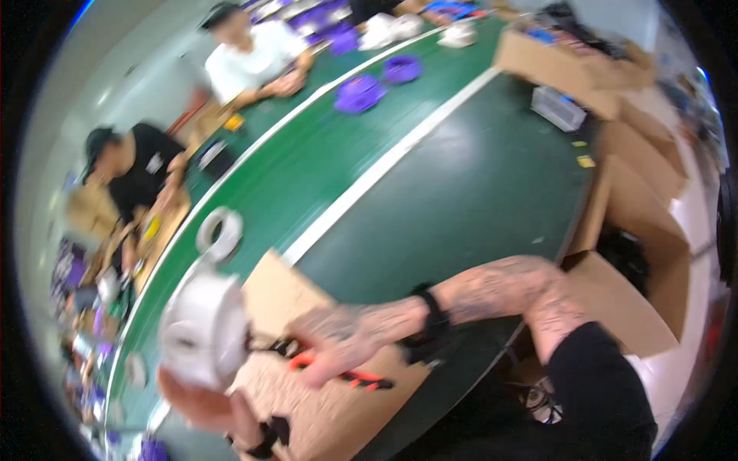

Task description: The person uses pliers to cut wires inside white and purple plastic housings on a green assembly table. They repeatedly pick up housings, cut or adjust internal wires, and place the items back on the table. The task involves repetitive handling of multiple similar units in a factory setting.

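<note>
In the head view, my left hand [206, 406] supports a white, rounded plastic housing [201, 330] from below, beside a flat brown cardboard sheet [327, 419] on the green worktop [461, 184]. My right hand [334, 343] grips orange-and-black-handled pliers [366, 379], whose dark tips point at the housing; contact is unclear.

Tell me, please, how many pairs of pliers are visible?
1: the orange-handled pliers in the right hand, pointing toward the white round housing. Others may be hidden farther back.
</note>
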The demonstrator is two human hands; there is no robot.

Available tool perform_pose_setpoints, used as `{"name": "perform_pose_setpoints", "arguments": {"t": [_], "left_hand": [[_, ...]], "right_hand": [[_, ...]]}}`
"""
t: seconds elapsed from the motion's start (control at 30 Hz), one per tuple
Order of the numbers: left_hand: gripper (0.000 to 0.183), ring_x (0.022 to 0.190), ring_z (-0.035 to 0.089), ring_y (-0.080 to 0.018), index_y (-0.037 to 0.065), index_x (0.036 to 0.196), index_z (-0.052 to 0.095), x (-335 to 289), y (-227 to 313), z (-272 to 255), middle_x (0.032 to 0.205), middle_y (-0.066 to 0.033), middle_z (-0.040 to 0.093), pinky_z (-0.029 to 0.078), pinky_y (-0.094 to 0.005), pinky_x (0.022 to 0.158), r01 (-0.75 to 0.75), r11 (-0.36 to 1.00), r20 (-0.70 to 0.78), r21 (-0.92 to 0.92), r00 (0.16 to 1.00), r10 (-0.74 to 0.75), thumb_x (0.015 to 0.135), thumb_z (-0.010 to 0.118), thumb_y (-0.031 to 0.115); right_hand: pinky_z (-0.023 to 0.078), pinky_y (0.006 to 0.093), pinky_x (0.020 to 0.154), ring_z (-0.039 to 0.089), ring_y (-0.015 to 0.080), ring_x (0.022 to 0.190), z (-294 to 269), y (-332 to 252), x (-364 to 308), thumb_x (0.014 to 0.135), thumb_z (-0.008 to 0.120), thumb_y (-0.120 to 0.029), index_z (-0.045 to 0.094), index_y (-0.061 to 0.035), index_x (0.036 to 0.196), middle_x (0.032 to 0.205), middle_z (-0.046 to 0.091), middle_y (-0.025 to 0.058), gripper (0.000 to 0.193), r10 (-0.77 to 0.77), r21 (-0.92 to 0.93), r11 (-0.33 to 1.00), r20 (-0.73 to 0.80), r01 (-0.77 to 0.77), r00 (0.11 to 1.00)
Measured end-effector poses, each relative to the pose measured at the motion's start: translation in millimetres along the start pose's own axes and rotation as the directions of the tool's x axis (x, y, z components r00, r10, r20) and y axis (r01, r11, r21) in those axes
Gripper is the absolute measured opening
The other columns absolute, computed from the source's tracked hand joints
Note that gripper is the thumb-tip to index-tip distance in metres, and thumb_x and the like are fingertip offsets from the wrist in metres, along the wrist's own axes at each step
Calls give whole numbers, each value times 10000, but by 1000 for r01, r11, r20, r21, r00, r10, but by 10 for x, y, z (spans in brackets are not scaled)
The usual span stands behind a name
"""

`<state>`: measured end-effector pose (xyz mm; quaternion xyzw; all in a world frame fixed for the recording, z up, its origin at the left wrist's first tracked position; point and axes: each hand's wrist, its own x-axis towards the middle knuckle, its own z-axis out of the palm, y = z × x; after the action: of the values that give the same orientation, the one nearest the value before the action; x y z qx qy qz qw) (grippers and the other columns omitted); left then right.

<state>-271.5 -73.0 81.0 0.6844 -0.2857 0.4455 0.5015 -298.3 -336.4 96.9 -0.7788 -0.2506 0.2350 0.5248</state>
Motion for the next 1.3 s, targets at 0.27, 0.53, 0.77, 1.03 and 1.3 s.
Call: {"name": "perform_pose_setpoints", "arguments": {"t": [0.27,0.53,0.77,1.03,1.3], "left_hand": [[922,1232,586,-403,-69,1479,370,-443,-249,-379,1405,-249,514,489,-546,1041,-47,907,25,418,999,40,776,849,288],[935,1255,584,-391,-74,1461,353,-564,-90,-55,1434,-262,483,539,-536,979,165,977,-137,-132,974,-183,826,841,409],[665,1076,667,-239,-63,1284,579,-113,-222,14,1177,-125,685,531,-380,944,-176,962,184,210,973,138,747,918,134],[460,993,612,-96,-13,1221,627,107,430,-1625,1074,-17,673,514,-275,845,550,835,120,33,827,-549,836,842,117],[824,1117,639,-144,-20,1306,646,-2357,1479,-3901,1198,-41,705,478,-320,1024,999,-27,522,-27,-9,-853,647,943,377]], "right_hand": [[499,481,657,643,465,709,166,-123,-104,684,809,-340,505,60,927,662,591,239,558,-95,-328,945,-215,19,972],[360,302,563,422,125,603,696,298,-126,774,640,-222,481,-94,791,671,433,1,205,-386,942,226,321,-249,864],[396,303,694,461,122,727,612,515,102,877,656,-302,523,-102,951,767,472,-23,251,-346,915,303,366,-267,864],[446,429,852,541,234,822,851,775,181,750,676,-375,565,-40,1078,865,557,62,482,-140,867,249,473,-431,870],[388,389,721,467,227,680,1016,908,266,647,624,-439,546,-24,1044,766,498,73,580,-110,868,236,471,-437,875]]}}
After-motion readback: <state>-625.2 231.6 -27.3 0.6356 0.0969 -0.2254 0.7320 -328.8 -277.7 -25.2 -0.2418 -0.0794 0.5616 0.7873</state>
